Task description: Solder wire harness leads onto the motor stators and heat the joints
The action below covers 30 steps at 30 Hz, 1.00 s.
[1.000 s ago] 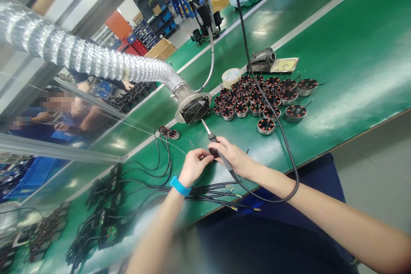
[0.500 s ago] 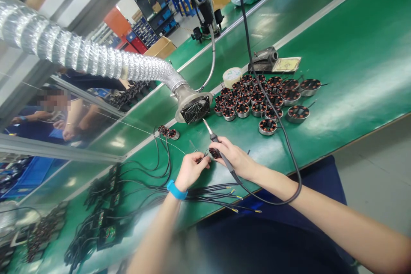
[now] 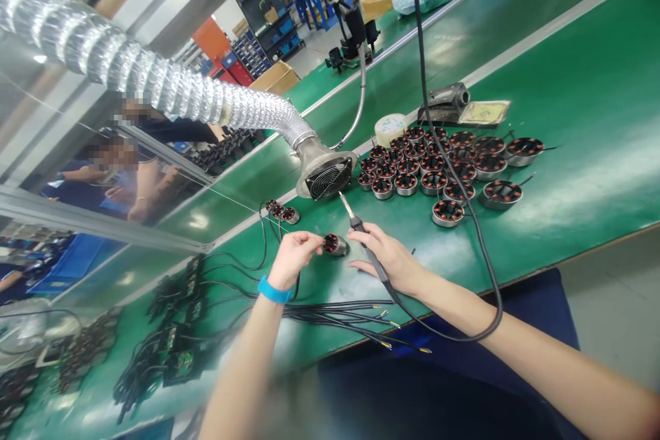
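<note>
My left hand (image 3: pixel 295 258), with a blue band at its wrist, pinches the near rim of a small ring-shaped motor stator (image 3: pixel 334 245) with copper windings. A dark cable hangs below that hand; its upper end is hidden by the fingers. In my right hand (image 3: pixel 389 258) lies a soldering iron (image 3: pixel 364 234), its tip pointing up and away toward the fume fan. The right thumb and lower fingers are spread apart beside the stator, not touching it. Solder wire (image 3: pixel 242 205) runs in a thin line down toward the left hand.
A fume extractor fan (image 3: pixel 328 180) on a silver duct (image 3: pixel 206 100) hangs beyond my hands. Several stators (image 3: pixel 433 182) stand at the right, near a tape roll (image 3: pixel 390 128). Black cables (image 3: pixel 335 316) with bared ends lie before me. Co-workers sit behind the partition at left.
My right hand has let go of the stator and opened its lower fingers, keeping the iron. The left hand now has the stator at its fingertips. The view has shifted slightly.
</note>
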Each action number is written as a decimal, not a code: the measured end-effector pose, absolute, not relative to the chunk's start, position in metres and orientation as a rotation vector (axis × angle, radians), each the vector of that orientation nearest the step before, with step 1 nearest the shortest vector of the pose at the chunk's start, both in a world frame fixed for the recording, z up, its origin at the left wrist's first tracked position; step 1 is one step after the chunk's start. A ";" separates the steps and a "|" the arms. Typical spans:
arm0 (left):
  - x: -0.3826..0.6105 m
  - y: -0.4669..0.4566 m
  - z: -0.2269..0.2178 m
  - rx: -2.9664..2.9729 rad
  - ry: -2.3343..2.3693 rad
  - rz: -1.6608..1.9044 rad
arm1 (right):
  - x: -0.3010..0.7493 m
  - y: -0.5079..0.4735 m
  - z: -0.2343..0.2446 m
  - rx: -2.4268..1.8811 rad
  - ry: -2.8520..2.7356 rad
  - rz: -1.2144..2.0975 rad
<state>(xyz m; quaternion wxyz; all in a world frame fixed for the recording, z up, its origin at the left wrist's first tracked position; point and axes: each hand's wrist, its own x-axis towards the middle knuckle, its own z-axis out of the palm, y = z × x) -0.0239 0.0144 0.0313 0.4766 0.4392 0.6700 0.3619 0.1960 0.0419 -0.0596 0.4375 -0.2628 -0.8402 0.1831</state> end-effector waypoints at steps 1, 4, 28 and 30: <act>-0.032 0.022 0.034 1.074 1.693 0.894 | 0.196 0.042 -0.060 -0.657 -2.078 0.428; -0.056 0.046 0.036 1.073 1.817 0.936 | 0.195 0.042 -0.060 -0.676 -2.054 0.369; -0.089 -0.014 -0.015 1.716 1.855 0.690 | 0.203 0.023 0.020 -0.815 -2.128 -0.168; -0.090 -0.016 -0.016 1.789 2.001 0.629 | 0.211 0.024 0.036 -0.856 -2.166 -0.269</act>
